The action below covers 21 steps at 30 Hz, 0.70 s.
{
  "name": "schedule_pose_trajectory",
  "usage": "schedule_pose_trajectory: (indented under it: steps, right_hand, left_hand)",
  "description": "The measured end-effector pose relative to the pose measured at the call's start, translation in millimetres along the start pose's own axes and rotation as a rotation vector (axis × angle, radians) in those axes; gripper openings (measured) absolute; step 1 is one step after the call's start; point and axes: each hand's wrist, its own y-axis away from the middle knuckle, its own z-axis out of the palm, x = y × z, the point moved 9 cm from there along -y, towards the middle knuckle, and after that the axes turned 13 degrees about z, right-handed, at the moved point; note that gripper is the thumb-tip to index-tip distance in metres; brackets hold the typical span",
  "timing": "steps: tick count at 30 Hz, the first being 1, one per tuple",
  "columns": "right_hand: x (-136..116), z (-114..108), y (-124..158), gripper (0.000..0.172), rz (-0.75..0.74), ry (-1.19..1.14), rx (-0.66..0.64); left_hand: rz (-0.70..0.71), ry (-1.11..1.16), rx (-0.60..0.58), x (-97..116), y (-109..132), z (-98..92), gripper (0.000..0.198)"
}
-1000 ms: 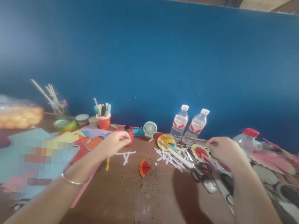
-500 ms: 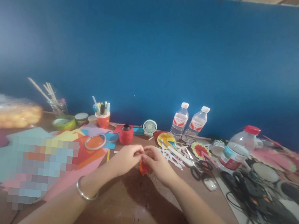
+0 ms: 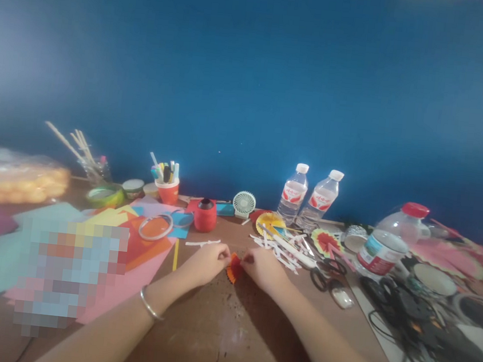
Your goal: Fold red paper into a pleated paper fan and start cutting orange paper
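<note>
Head cam: cup (image 3: pixel 166 193) w/ pens (image 3: pixel 167 172), both hands (image 3: pixel 210 263) (image 3: pixel 264 268) at paper fan (image 3: pixel 233 270).

A slim, smooth, shiny silver-coloured bangle (image 3: pixel 148 308) circles the bare left forearm (image 3: pixel 109 328). Ahead of the bangle, the left hand (image 3: pixel 210 262) is bare; across from it, the right hand (image 3: pixel 265 269) and right forearm (image 3: pixel 325 328) are bare too.

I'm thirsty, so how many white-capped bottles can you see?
2. One bottle stands right of the little fan; the other bottle is just right of it. More may be hidden.

Dim, hazy light — soft shadows, blurred edges.
</note>
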Motion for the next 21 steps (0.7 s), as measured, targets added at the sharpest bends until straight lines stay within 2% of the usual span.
schedule_pose_trajectory:
  steps: [10, 15, 21]
  right_hand:
    - [1, 5, 0, 0.013, 0.022, 0.041, 0.002]
    - [-1, 3, -1, 0.015, 0.000, -0.060, -0.004]
    - [-6, -14, 2, 0.015, -0.025, -0.224, 0.102]
  left_hand:
    - [0.003, 0.038, 0.068, 0, -1, -4.9, 0.013]
    - [-0.012, 0.098, 0.130, -3, -2, -5.8, 0.013]
    - [-0.021, 0.209, 0.256, -6, -1, -14.0, 0.016]
